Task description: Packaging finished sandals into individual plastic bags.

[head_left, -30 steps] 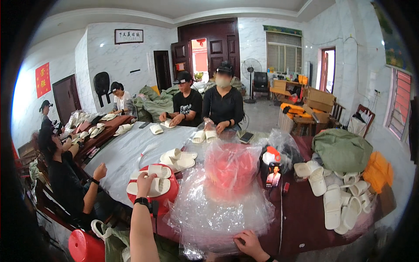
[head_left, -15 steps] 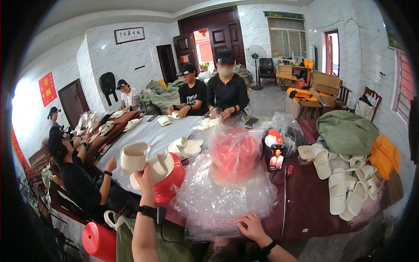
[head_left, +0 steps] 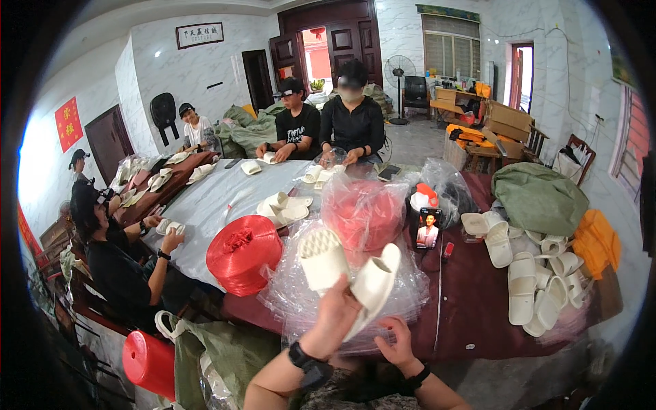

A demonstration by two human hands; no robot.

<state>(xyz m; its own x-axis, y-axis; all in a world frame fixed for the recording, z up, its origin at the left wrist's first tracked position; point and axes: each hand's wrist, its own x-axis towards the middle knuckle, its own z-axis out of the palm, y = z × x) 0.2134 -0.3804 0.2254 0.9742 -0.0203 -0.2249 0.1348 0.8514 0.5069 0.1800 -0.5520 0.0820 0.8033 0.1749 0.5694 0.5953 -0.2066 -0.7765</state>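
A pair of cream slide slippers is raised over the near side of the table, with my left hand closed round them. One slipper has its woven-pattern strap facing up; the other stands tilted beside it. Just right of the slippers, my right hand hovers with fingers apart and nothing in them. Beneath both hands lies a stack of clear plastic bags. A red roll of plastic twine stands left of the bags, and a second roll, a red one wrapped in clear plastic, sits behind them.
Loose cream slippers lie heaped at the right, by a green sack. A phone leans upright near the middle. Across the table, co-workers handle slippers. A red stool stands on the floor at the lower left.
My left hand has carried the slippers from above the red twine roll rightward and nearer, over the bags. My right hand has lifted off the bags' edge and its fingers have spread.
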